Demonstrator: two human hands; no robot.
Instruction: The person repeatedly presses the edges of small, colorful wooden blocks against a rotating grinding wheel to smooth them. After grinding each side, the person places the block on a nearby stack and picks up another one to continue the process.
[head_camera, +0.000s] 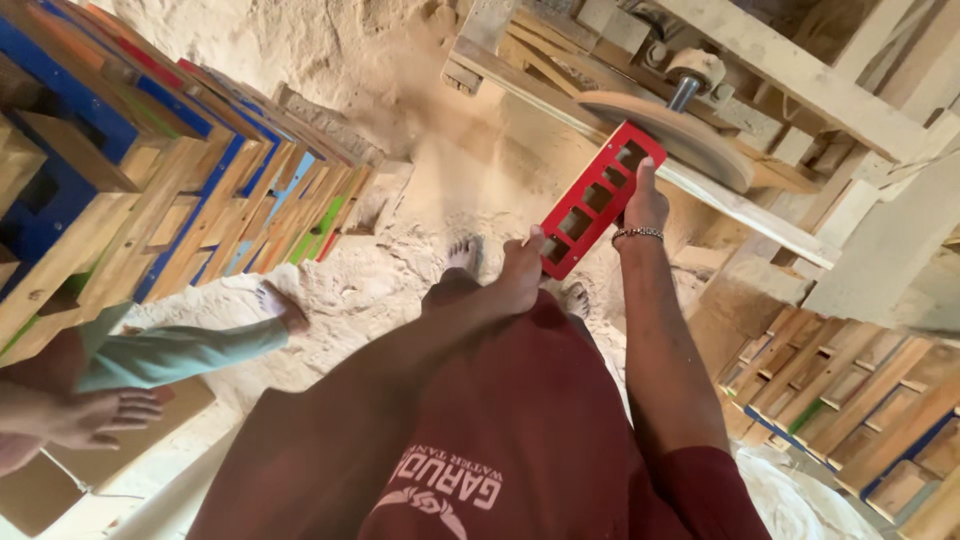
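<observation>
Both hands clamp a red slotted wooden frame (595, 197): left hand (520, 272) on its lower end, right hand (645, 200) along its upper edge, pressing it against the round sanding disc (668, 135). Paint looks intact, so sanding seems barely begun. Stacks of painted frames (200, 190) sit left, unpainted ones (850, 390) right; no labels visible.

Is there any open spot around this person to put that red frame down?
The sawdust-covered ground between the stacked frames on the left and the sanding disc looks bare. The right pile and the other person's legs crowd the sides. Both hands grip the red frame.
</observation>
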